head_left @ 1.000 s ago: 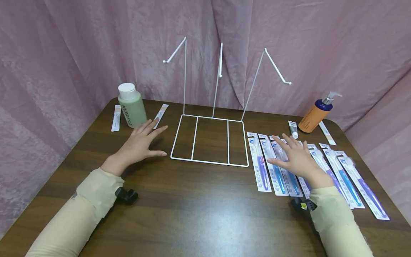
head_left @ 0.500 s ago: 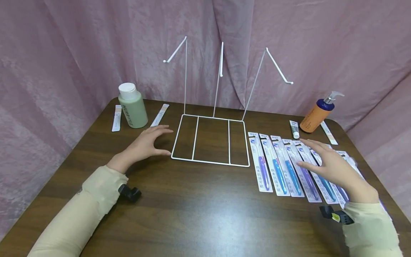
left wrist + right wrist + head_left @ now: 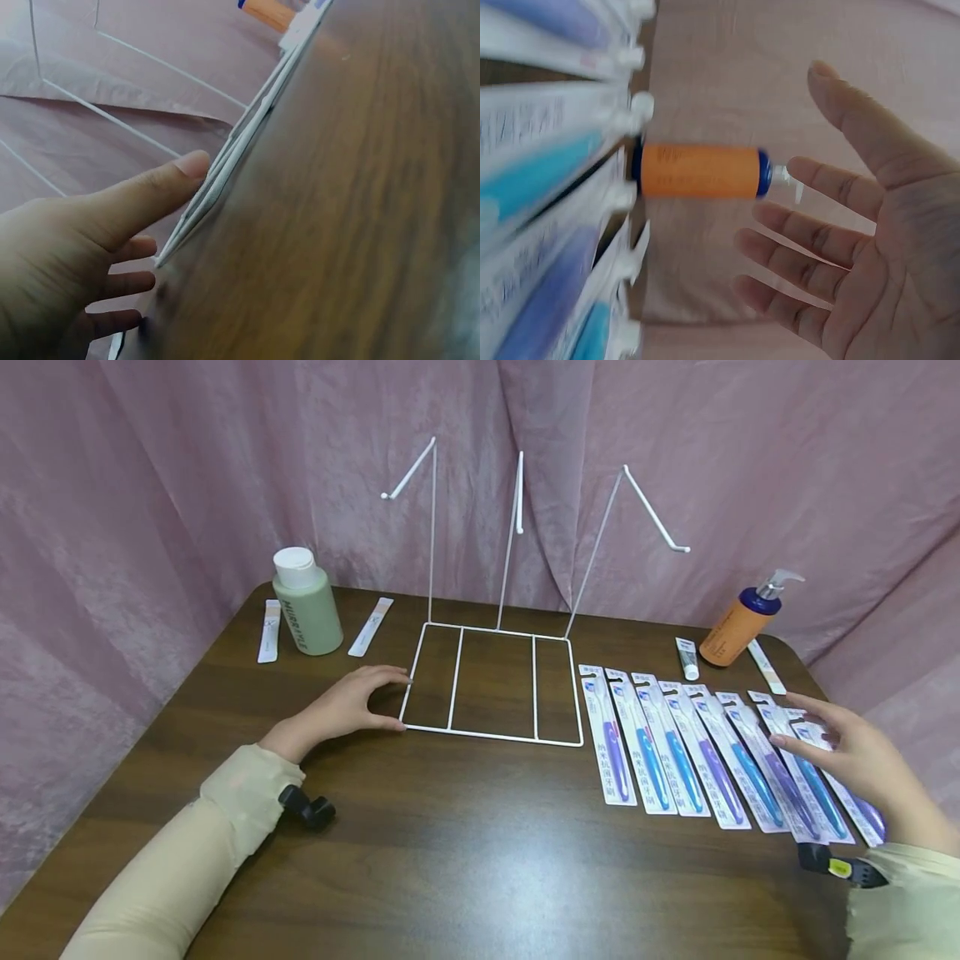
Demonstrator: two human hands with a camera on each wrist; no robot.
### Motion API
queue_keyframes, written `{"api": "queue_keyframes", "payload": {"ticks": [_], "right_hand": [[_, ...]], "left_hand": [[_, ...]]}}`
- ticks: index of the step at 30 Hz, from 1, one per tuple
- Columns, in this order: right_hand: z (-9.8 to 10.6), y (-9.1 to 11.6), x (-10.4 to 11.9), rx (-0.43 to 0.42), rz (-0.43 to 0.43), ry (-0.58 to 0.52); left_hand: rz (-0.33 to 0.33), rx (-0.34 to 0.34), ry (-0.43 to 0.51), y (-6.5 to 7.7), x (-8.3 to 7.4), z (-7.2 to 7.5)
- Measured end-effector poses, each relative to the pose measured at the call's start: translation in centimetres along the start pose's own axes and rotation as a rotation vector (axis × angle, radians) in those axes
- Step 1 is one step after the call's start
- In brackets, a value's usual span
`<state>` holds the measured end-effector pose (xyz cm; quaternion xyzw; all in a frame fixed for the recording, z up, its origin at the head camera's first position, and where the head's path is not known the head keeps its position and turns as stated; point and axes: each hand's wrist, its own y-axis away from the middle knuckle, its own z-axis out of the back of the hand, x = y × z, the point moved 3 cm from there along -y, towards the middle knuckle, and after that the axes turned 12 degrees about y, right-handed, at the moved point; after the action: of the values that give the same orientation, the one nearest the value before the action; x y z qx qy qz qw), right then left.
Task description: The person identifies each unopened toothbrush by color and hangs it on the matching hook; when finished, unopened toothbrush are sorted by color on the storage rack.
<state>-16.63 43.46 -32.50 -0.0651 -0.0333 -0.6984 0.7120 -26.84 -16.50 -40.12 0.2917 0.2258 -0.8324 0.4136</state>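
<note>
A white wire rack (image 3: 491, 737) stands on the table, with three upright wires ending in hooks that carry nothing. At its left side is my left hand (image 3: 330, 710). The thumb and fingertips are right at the wire of the base, spread apart rather than closed round it. Several packaged toothbrushes (image 3: 651, 747), purple and blue in white blister cards, lie in a row right of the rack. Over the right end of that row hovers my right hand (image 3: 862, 760), holding nothing. Its fingers are spread in the right wrist view, and it hides part of the last packs.
A green bottle with a white cap (image 3: 309, 610) stands at the back left, between two slim white packets (image 3: 371, 627). At the back right are an orange pump bottle (image 3: 733, 631), a small tube (image 3: 686, 658) and another slim packet (image 3: 767, 667). A pink curtain hangs behind.
My right hand has moved right along the toothbrush row, uncovering the middle packs. My left hand has shifted slightly right and down, up to the rack's left side.
</note>
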Motion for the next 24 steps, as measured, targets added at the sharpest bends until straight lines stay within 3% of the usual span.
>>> {"api": "queue_keyframes", "payload": {"ticks": [4, 7, 14, 24], "right_hand": [[-0.6, 0.7, -2.4, 0.036, -0.092, -0.089], [-0.9, 1.0, -3.9, 0.028, -0.126, -0.089], [-1.1, 1.8, -6.9, 0.024, -0.097, -0.015], [-2.7, 2.7, -10.0, 0.068, -0.143, 0.014]], "left_hand": [[-0.016, 0.009, -0.037, -0.2, 0.0, -0.3], [-0.023, 0.006, -0.07, -0.2, 0.2, -0.4], [-0.048, -0.017, -0.098, -0.1, 0.7, -0.7], [-0.021, -0.021, -0.08, 0.0, 0.9, -0.9]]}}
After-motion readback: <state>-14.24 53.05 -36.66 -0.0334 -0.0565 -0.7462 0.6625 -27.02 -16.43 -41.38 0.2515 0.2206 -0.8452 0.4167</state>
